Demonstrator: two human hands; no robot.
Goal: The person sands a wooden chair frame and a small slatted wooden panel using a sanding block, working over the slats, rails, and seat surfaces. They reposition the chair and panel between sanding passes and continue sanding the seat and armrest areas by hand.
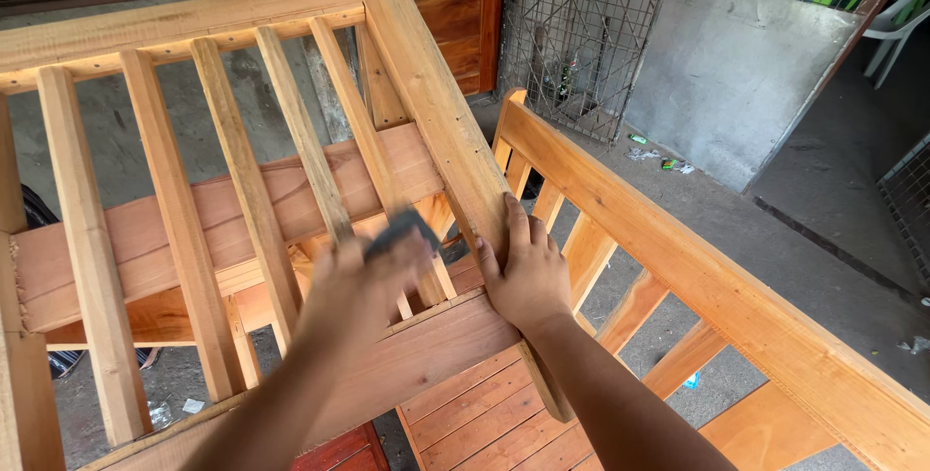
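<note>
I am sanding an unfinished wooden frame: my left hand, blurred, is gripping a dark sanding pad against a slat, while my right hand is lying flat on the corner post beside it. The next stroke seems to call for steady pressure along the grain.

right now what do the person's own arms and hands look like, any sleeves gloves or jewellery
Both forearms are bare as far as the view reaches, with no sleeves showing. The right hand has no glove, and no ring or watch shows on it or its wrist. The left hand is motion-blurred; it looks ungloved too, but small details such as rings cannot be told.
</note>
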